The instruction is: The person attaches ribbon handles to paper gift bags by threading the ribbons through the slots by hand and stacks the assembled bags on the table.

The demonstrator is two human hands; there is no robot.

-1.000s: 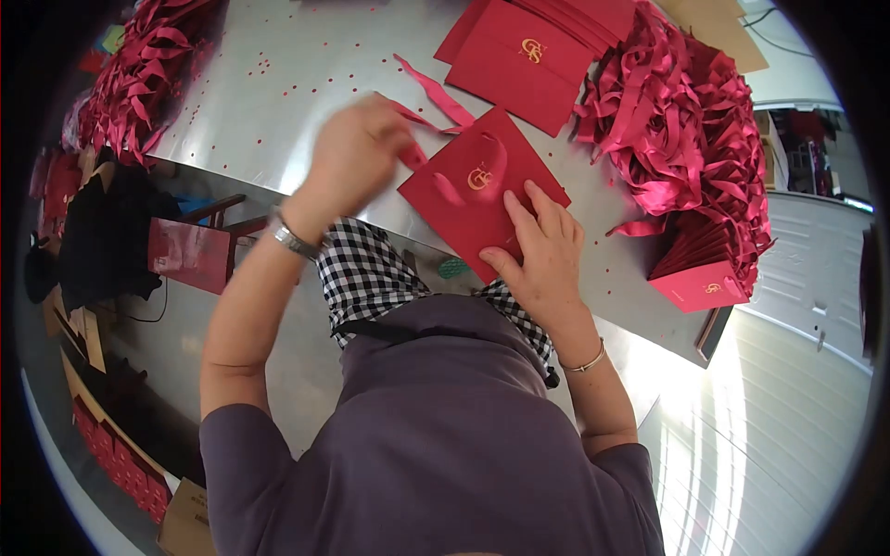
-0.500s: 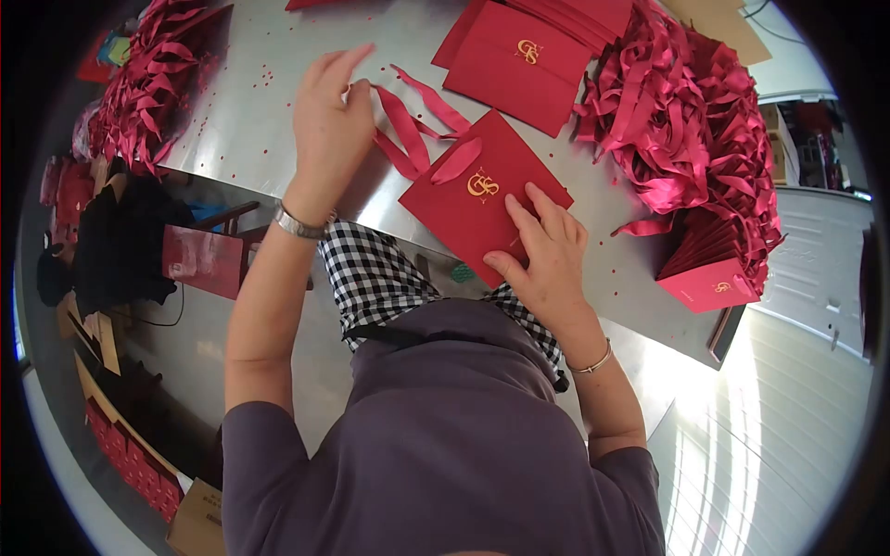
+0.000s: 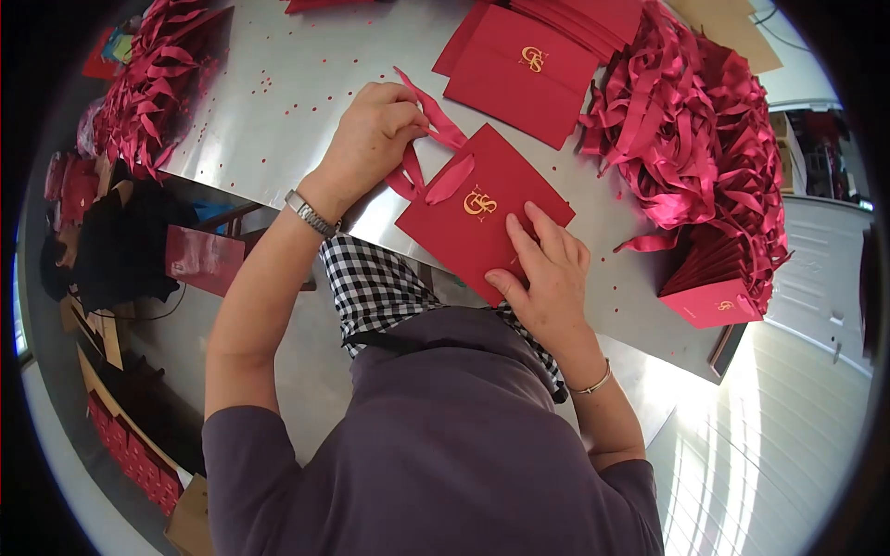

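A red bag [image 3: 445, 218] with a gold emblem lies flat and turned at an angle at the table's near edge. Shiny red ribbon [image 3: 451, 179] loops over its upper left side, and more ribbon trails off past that corner. My left hand [image 3: 378, 130], with a metal watch on its wrist, is closed with the fingertips pinching the ribbon beside the bag. My right hand [image 3: 547, 269] rests on the bag's lower right part, fingers spread, palm down.
Flat red bags [image 3: 524, 79] are stacked beyond. Bags with heaped ribbons [image 3: 663, 139] stand at the right, above a row of bags [image 3: 709, 304]. Another ribbon heap [image 3: 153, 88] is at the far left. Red dots lie scattered on the metal table [image 3: 278, 130].
My left hand was raised with its fingers apart, left of the ribbon; it has moved right and closed on the ribbon. My right hand stays on the bag.
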